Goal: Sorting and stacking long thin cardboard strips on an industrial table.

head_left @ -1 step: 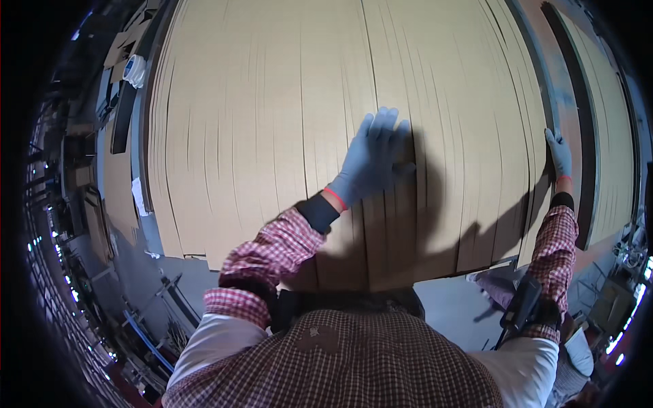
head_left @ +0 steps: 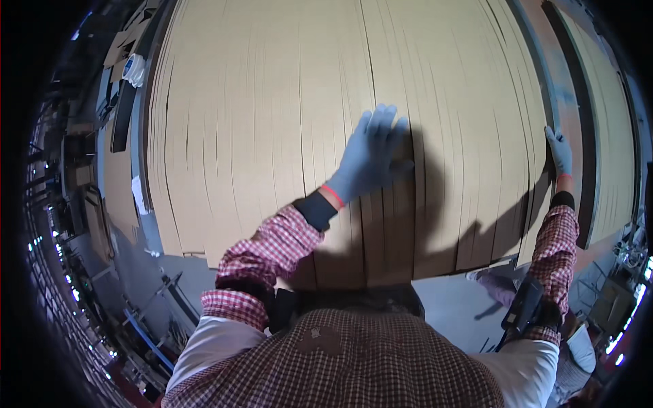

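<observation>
Long tan cardboard strips [head_left: 258, 122] lie side by side in a wide, tightly packed row, with thin dark gaps between them. Over the middle of the row is my left hand [head_left: 371, 153], in a grey-blue glove with a red cuff. Its palm is down, its fingers are stretched out and the thumb stands apart; whether it presses on the cardboard I cannot tell. My right hand [head_left: 560, 153], gloved the same way, rests against the right-hand side edge of the row. Its fingers point away from me, with a gap between thumb and fingers, and part of it is turned from view.
Beyond a reddish-brown strip of surface [head_left: 566, 81] on the right lies another cardboard stack [head_left: 605, 129] with a dark edge. At the left are a white roll [head_left: 134, 70] and loose cardboard pieces [head_left: 119, 197]. Grey floor [head_left: 442, 306] shows near my body.
My left hand has shifted very slightly left and away from me, its fingers a little more spread. My right hand has hardly moved.
</observation>
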The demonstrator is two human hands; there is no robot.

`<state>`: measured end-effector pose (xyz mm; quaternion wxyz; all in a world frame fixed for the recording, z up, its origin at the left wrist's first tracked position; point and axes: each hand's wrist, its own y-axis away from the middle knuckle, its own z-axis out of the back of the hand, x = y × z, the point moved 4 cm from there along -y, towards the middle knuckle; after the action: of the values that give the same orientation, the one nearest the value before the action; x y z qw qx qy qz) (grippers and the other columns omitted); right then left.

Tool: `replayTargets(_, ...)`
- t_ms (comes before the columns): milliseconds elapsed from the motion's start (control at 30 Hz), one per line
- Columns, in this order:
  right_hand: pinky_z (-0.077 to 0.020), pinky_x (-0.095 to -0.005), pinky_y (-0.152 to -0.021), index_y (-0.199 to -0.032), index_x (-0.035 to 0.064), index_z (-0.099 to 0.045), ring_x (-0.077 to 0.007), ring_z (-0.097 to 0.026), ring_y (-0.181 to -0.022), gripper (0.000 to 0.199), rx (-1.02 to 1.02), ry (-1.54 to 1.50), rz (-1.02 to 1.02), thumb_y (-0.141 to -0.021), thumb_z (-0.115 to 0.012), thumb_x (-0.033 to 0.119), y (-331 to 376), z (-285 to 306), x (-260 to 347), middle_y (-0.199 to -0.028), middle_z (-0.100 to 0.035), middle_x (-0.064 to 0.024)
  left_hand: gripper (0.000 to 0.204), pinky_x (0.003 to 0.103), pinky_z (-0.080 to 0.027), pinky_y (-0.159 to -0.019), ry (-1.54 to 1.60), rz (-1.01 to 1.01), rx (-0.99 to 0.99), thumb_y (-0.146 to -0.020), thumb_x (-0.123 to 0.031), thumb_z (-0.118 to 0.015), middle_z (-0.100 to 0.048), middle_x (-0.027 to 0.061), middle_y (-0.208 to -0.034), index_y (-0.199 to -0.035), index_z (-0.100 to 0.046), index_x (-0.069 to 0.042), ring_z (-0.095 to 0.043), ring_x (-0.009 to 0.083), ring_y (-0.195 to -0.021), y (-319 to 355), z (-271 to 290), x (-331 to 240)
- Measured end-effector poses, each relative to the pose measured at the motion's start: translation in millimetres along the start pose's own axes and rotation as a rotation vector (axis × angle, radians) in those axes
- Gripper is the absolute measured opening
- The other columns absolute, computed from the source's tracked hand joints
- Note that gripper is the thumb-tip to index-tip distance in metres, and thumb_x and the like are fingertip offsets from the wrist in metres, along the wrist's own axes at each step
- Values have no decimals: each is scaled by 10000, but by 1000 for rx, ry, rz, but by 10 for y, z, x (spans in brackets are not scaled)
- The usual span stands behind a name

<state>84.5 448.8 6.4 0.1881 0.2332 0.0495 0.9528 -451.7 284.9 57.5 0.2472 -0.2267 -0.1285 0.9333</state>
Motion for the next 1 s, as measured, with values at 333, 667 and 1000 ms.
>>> replayTargets(333, -469, -305, -868, -1130, -51, -650, -212, -640, -1004, 667, 38, -129, 15, -825, -696, 540, -19, -60, 32, -1053, -685, -156, 714, 539, -275, -1097, 51, 74, 243, -775, -398, -721, -454, 240, -1331, -1327, -470, -20, -378, 437, -1292, -179, 11, 207)
replayTargets(667, -393, -311, -1031, -1342, -25, -513, -205, -520, -1195, 475, 197, -419, 216, -983, -528, 286, 416, 21, 270, -1343, -553, -120, 833, 636, -246, -1074, -169, 219, -97, -862, -630, -498, -401, 383, -1362, -1383, -436, 17, -374, 537, -1280, 284, -460, 596)
replayTargets(1000, -282, -324, -1136, -1453, -33, -346, -209, -394, -1342, 570, 136, -220, 207, -990, -526, 247, -111, -41, -536, -1499, -384, -135, 682, 500, -241, -1137, 306, 133, 34, -839, -546, -595, -433, 244, -1416, -1313, -538, -59, -333, 414, -1369, 172, 161, 100)
